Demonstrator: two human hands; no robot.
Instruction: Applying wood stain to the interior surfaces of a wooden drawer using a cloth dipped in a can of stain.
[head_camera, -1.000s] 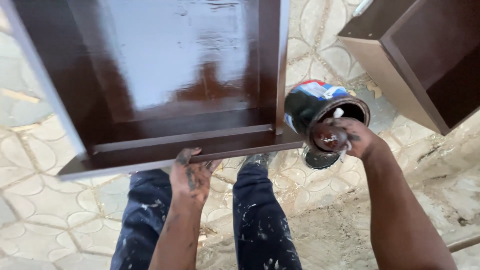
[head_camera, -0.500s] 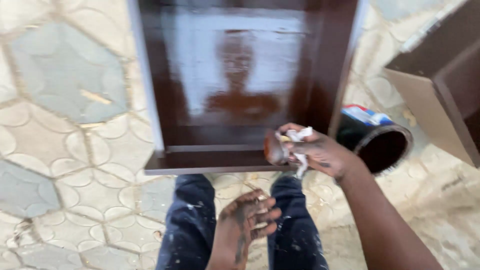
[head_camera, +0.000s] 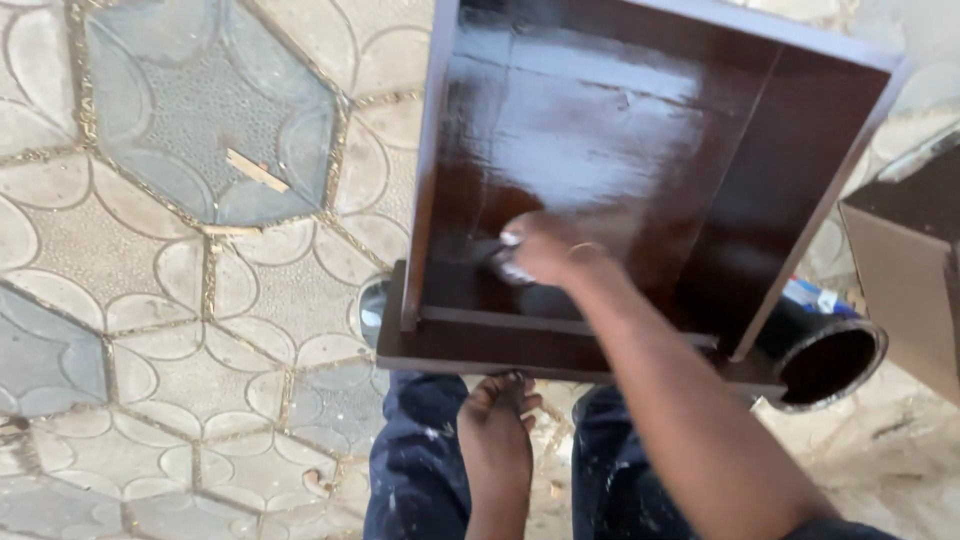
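The right hand (head_camera: 540, 245) is inside the dark brown drawer box (head_camera: 620, 130), low on its glossy wet panel near the left wall. Its grip is pinched shut on a small pale rag (head_camera: 508, 262), which presses against the panel close to the bottom rail (motion blur hides how the single fingers lie). The forearm crosses the drawer's near edge and runs down to the lower right.

The left hand (head_camera: 497, 420) rests just below the drawer's front rail, fingertips touching or nearly touching its underside; I cannot tell which. It holds nothing, and the fingers are curled loosely together, stained dark.

The drawer box lies open side up on the patterned tile floor (head_camera: 150, 300), its near edge over the person's knees, which are in paint-spattered blue trousers (head_camera: 415, 470).

An open paint tin (head_camera: 825, 360) lies tilted at the drawer's near right corner, its dark mouth turned toward the camera. Beside it, at the right edge, part of a second brown cabinet piece (head_camera: 910, 270) shows. A small wood splinter (head_camera: 257, 170) lies on the floor well to the left of the drawer.
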